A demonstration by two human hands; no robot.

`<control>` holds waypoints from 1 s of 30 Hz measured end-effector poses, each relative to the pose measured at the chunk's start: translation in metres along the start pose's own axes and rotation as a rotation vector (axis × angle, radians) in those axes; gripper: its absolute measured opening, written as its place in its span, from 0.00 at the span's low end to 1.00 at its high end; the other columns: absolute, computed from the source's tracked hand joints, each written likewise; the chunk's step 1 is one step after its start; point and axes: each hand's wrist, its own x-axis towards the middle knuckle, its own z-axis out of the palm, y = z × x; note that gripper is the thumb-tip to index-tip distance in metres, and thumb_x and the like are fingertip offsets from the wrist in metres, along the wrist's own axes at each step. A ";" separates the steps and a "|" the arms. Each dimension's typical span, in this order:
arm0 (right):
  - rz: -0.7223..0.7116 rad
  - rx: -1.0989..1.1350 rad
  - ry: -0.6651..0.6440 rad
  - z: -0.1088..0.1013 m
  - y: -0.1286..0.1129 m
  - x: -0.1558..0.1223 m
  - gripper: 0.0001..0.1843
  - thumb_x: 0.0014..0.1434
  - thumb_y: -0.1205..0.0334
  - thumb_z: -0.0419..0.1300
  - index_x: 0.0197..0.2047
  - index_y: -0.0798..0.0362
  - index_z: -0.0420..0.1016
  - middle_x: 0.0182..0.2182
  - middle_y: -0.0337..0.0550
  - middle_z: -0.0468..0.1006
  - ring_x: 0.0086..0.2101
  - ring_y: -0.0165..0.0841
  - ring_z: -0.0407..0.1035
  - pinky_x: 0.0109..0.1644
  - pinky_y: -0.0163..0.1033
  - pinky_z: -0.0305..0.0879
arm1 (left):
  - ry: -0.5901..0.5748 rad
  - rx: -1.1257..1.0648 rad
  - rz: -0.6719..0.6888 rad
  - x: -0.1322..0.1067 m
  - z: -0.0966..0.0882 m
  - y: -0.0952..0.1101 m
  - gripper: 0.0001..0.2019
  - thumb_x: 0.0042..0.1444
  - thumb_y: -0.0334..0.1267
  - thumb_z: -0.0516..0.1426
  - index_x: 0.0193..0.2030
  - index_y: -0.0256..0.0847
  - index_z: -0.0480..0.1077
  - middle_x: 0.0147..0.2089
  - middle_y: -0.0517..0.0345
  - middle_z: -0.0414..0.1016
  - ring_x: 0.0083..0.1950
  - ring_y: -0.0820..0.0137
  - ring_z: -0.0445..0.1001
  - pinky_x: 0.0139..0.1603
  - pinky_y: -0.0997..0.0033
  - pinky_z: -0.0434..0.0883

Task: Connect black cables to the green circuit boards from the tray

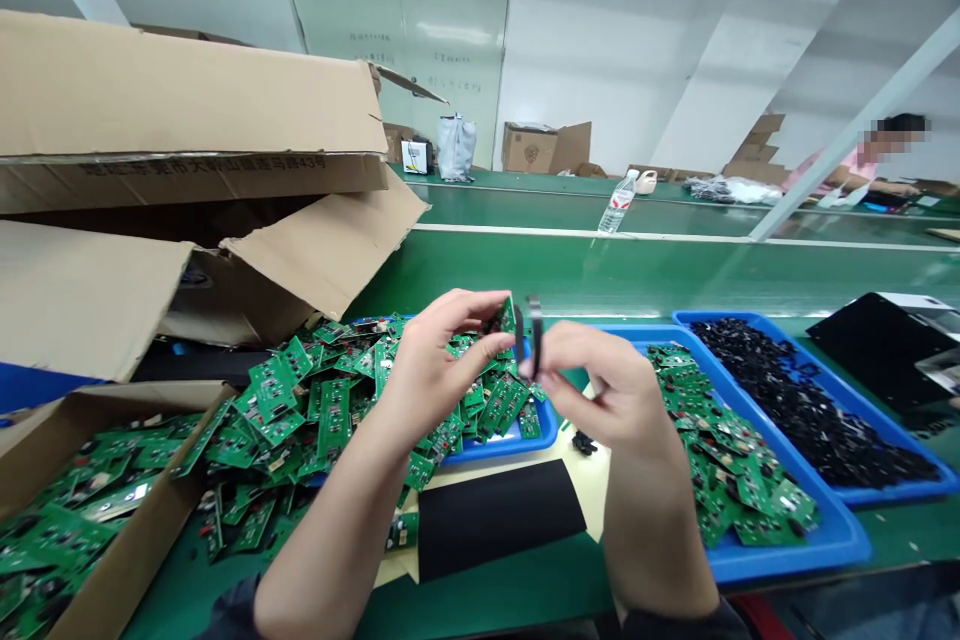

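Observation:
My left hand pinches a small green circuit board, held upright with its edge toward me. In the fingers of my right hand is a thin black strip, blurred and close beside the board. A second dark strip stands along the board's face; whether it is joined to the first one I cannot tell. Under my hands, a black sheet lies on pale yellow paper, near a little heap of small black parts.
Loose circuit boards pile up at left, beside a cardboard box of boards. To the right are a blue tray of boards and a blue tray of black parts. A bottle and a person are farther back.

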 end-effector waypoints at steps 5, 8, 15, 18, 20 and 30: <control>0.009 0.422 -0.241 -0.014 -0.003 -0.008 0.08 0.59 0.61 0.55 0.39 0.52 0.75 0.23 0.39 0.75 0.24 0.28 0.69 0.28 0.34 0.67 | 0.076 -0.075 0.051 -0.001 -0.003 -0.004 0.14 0.53 0.35 0.61 0.47 0.40 0.72 0.43 0.53 0.74 0.46 0.68 0.74 0.51 0.66 0.74; 0.245 0.307 0.127 -0.005 0.001 -0.007 0.07 0.59 0.58 0.57 0.39 0.50 0.74 0.28 0.40 0.76 0.29 0.29 0.70 0.33 0.35 0.68 | 0.067 -0.048 0.129 -0.002 -0.003 -0.002 0.15 0.52 0.34 0.61 0.47 0.41 0.71 0.42 0.53 0.74 0.46 0.67 0.74 0.50 0.65 0.74; 0.427 0.189 0.221 0.019 0.002 0.001 0.05 0.58 0.59 0.58 0.32 0.51 0.69 0.26 0.37 0.73 0.28 0.29 0.69 0.34 0.35 0.68 | 0.083 0.092 0.274 -0.001 0.001 0.003 0.13 0.53 0.34 0.61 0.46 0.42 0.70 0.41 0.52 0.75 0.44 0.67 0.73 0.44 0.65 0.75; 0.440 0.274 0.229 0.020 0.002 0.002 0.03 0.57 0.61 0.59 0.33 0.51 0.69 0.26 0.36 0.73 0.28 0.28 0.69 0.32 0.34 0.67 | 0.107 0.181 0.328 0.000 0.000 0.003 0.13 0.52 0.31 0.61 0.45 0.42 0.70 0.41 0.54 0.75 0.44 0.69 0.74 0.44 0.67 0.74; 0.458 0.338 0.223 0.019 0.002 0.003 0.03 0.56 0.62 0.60 0.33 0.51 0.69 0.25 0.35 0.73 0.27 0.28 0.69 0.31 0.33 0.66 | 0.113 0.209 0.368 0.000 0.000 0.003 0.14 0.52 0.30 0.62 0.45 0.42 0.70 0.42 0.54 0.74 0.43 0.70 0.74 0.44 0.69 0.74; 0.564 0.604 0.153 0.017 0.003 0.007 0.11 0.55 0.56 0.61 0.27 0.52 0.67 0.21 0.35 0.72 0.23 0.27 0.68 0.30 0.34 0.67 | 0.125 0.241 0.388 0.000 -0.002 0.001 0.14 0.50 0.32 0.63 0.46 0.43 0.71 0.39 0.56 0.75 0.39 0.71 0.74 0.40 0.71 0.75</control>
